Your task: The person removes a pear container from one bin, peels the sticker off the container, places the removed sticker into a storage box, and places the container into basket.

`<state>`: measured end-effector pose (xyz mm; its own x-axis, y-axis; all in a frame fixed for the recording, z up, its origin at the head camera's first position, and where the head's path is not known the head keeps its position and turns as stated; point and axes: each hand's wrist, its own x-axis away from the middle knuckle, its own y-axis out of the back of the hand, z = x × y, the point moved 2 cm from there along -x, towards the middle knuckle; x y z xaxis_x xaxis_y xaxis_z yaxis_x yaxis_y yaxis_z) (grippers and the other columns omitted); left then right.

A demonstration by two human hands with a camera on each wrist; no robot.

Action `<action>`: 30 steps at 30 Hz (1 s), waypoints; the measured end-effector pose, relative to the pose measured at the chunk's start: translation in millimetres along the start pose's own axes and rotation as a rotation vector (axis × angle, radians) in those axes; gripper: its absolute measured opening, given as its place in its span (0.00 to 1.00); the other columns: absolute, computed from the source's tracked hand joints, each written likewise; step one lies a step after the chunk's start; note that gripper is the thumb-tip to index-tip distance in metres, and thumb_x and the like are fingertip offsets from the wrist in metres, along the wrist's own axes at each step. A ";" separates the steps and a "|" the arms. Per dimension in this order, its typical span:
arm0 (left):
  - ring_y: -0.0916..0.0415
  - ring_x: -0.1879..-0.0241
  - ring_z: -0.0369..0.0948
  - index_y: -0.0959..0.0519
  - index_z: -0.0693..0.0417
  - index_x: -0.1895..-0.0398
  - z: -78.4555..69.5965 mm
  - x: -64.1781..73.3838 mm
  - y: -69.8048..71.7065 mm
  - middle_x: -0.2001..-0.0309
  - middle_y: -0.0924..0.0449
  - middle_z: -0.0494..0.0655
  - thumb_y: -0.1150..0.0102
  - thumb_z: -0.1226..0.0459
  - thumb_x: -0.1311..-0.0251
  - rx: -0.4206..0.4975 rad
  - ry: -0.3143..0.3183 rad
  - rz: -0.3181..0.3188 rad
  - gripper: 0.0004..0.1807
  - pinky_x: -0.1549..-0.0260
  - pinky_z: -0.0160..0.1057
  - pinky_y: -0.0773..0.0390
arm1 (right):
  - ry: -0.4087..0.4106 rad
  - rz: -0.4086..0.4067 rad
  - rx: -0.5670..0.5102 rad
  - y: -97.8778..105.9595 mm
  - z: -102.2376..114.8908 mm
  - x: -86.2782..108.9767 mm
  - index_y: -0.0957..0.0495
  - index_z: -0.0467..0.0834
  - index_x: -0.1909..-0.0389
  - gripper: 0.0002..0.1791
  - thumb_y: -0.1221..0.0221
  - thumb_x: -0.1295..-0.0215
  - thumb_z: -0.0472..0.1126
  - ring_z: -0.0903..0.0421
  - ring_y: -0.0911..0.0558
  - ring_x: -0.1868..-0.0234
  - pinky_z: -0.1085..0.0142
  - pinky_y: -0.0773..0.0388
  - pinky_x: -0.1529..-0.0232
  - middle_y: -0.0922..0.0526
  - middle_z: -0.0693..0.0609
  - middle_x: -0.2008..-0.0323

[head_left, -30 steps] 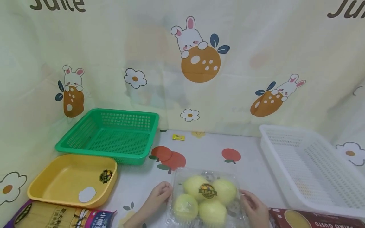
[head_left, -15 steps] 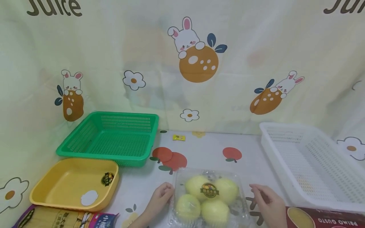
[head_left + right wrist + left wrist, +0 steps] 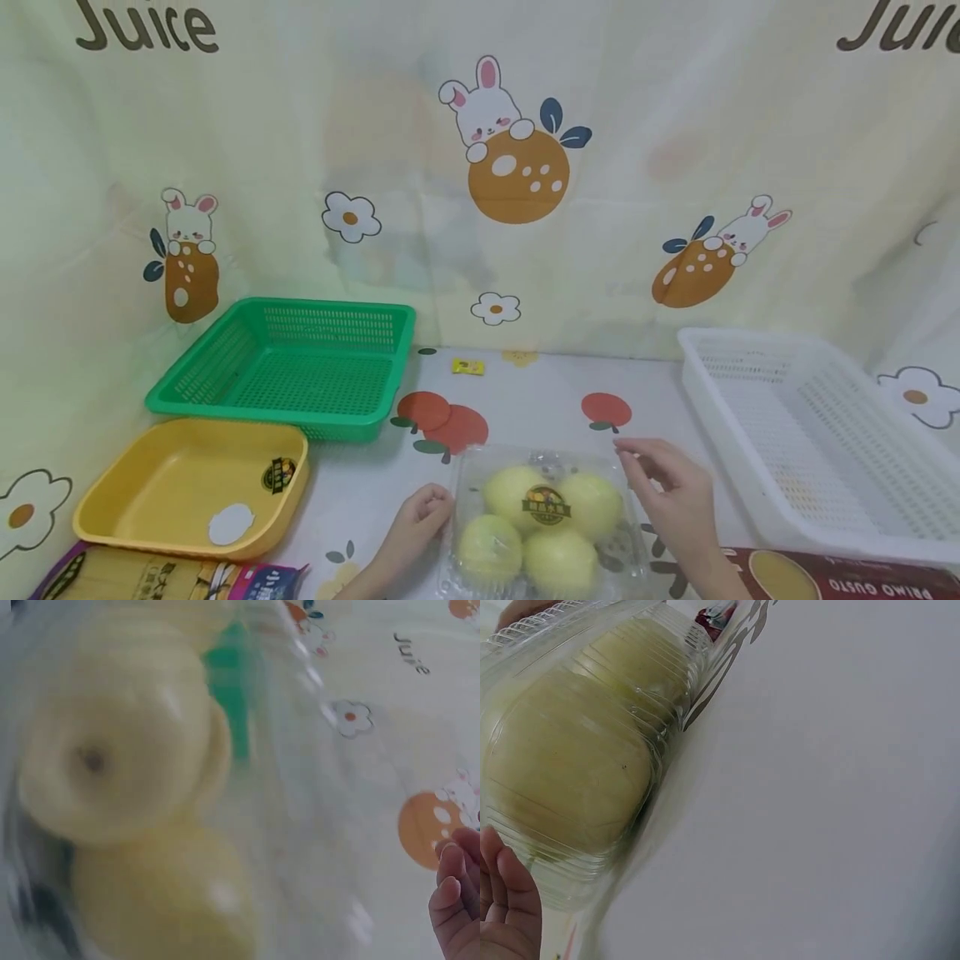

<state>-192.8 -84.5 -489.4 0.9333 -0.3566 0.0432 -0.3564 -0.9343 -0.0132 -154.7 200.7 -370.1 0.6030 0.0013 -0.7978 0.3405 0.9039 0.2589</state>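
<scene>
the clear box (image 3: 471,482) of pale fruit (image 3: 561,560) (squarish, no plain long axis) lies between both hands, just right of the nearer left hand (image 3: 422,515), loosely curled and empty, its far right corner beside the relaxed, empty right hand (image 3: 677,490).

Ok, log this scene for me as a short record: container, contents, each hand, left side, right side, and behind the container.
container: clear plastic box, label on top
contents: four pale yellow-green fruits
left hand: beside the box's left side, contact unclear
right hand: fingers near the box's far right corner, contact unclear
left side: green basket, yellow tub, noodle packet
right side: white basket, dark red pack
behind container: small yellow packet
</scene>
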 end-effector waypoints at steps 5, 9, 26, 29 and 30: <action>0.33 0.77 0.36 0.31 0.64 0.65 0.3 1.3 -1.4 0.80 0.30 0.43 0.53 0.64 0.37 0.028 0.022 -0.007 0.09 0.73 0.31 0.31 | -0.001 0.060 0.031 -26.1 6.3 3.9 0.21 0.34 0.69 0.16 0.40 0.61 0.17 0.62 0.25 0.81 0.77 0.29 0.76 0.20 0.48 0.74; 0.33 0.78 0.36 0.31 0.63 0.65 1.4 0.2 -4.3 0.80 0.30 0.43 0.53 0.64 0.37 0.048 0.020 -0.027 0.08 0.73 0.30 0.31 | -0.073 0.075 0.054 -43.8 4.4 11.0 0.21 0.37 0.70 0.15 0.37 0.61 0.19 0.63 0.25 0.81 0.76 0.29 0.76 0.20 0.50 0.74; 0.35 0.79 0.33 0.31 0.67 0.65 5.4 6.5 -9.1 0.82 0.33 0.41 0.52 0.66 0.38 0.038 -0.050 -0.116 0.09 0.75 0.29 0.33 | -0.299 0.403 0.190 -75.5 0.1 39.0 0.19 0.45 0.73 0.06 0.34 0.54 0.35 0.67 0.31 0.79 0.71 0.30 0.77 0.27 0.65 0.79; 0.35 0.79 0.33 0.30 0.69 0.65 4.6 8.0 -10.5 0.81 0.31 0.41 0.50 0.68 0.40 0.010 -0.100 -0.147 0.08 0.74 0.29 0.33 | -0.299 0.376 0.195 -75.8 0.4 40.4 0.20 0.46 0.74 0.07 0.33 0.56 0.35 0.67 0.31 0.80 0.71 0.30 0.78 0.27 0.65 0.80; 0.34 0.78 0.33 0.30 0.70 0.65 4.2 8.8 -10.6 0.81 0.30 0.41 0.51 0.68 0.40 0.001 -0.113 -0.153 0.08 0.74 0.29 0.33 | -0.303 0.375 0.198 -76.1 0.7 40.6 0.20 0.46 0.73 0.08 0.32 0.57 0.36 0.67 0.31 0.80 0.71 0.30 0.77 0.27 0.65 0.79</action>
<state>-180.7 -77.8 -493.1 0.9757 -0.2082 -0.0680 -0.2098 -0.9776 -0.0162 -155.6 131.7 -421.8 0.8815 0.1590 -0.4447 0.1736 0.7667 0.6182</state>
